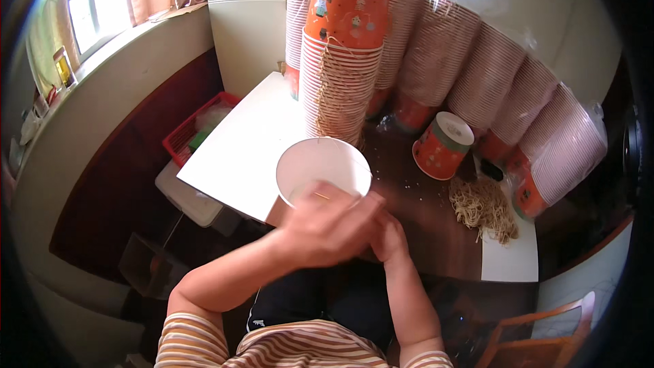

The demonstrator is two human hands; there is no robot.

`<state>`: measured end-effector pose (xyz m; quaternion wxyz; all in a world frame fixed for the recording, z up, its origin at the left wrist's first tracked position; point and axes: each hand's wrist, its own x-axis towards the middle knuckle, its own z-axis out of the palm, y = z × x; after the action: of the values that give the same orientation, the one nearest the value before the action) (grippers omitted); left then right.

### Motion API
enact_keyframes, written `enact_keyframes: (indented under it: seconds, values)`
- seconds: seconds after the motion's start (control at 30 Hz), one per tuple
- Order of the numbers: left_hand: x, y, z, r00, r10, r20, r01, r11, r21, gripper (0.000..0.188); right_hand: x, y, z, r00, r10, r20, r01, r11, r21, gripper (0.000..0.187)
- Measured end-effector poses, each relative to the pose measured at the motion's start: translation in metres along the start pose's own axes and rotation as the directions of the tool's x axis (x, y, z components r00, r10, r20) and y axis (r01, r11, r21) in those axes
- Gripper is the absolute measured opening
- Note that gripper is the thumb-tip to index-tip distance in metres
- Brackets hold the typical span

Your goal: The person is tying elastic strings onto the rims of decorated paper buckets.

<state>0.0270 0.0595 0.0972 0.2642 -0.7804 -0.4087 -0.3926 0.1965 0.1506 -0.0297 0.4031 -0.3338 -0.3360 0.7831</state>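
A paper bucket (320,163) with a white inside is tipped so its mouth shows at the near table edge. My left hand (327,228) crosses in front of its near rim, its fingers smeared by motion. Beside it, my right hand (388,235) is curled closed, its fingertips partly hidden behind the left. A thin pale strand (323,195) shows by the left hand's fingers. Just beyond stands a tall stack of nested paper buckets (334,88), with pieces of twine (334,85) hanging down its side.
Several plastic-wrapped bucket stacks (439,48) line the back right. One orange bucket (439,153) stands upside down near a heap of twine (484,211). A red basket (178,138) sits left of the table (238,150). A wooden chair (538,341) is at lower right.
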Motion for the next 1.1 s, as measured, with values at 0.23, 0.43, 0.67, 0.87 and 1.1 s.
enact_keyframes:
  seconds: [0.23, 0.43, 0.67, 0.87, 1.1]
  values:
    - [-0.025, -0.076, -0.021, 0.481, -0.816, 0.320, 0.855, 0.517, 0.033, 0.058, -0.004, -0.016, 0.006, 0.994, -0.072, -0.088, 0.055, 0.981, -0.185, 0.033]
    - [-0.042, -0.085, -0.008, 0.474, -0.788, 0.391, 0.880, 0.416, -0.228, 0.039, -0.017, -0.045, 0.038, 0.887, -0.456, 0.073, 0.443, 0.797, -0.411, 0.040]
    - [-0.035, -0.062, -0.019, 0.486, -0.788, 0.379, 0.863, 0.364, -0.349, 0.036, -0.032, -0.066, 0.038, 0.850, -0.471, 0.235, 0.467, 0.468, -0.750, 0.031]
    - [-0.044, -0.058, -0.032, 0.526, -0.711, 0.467, 0.847, 0.389, -0.362, 0.031, -0.056, -0.059, 0.021, 0.892, -0.376, 0.252, 0.453, 0.762, -0.463, 0.027]
    - [-0.057, -0.059, -0.029, 0.632, -0.656, 0.412, 0.698, 0.252, -0.670, 0.030, -0.060, -0.038, -0.013, 0.969, -0.121, 0.215, 0.227, 0.780, -0.583, 0.009]
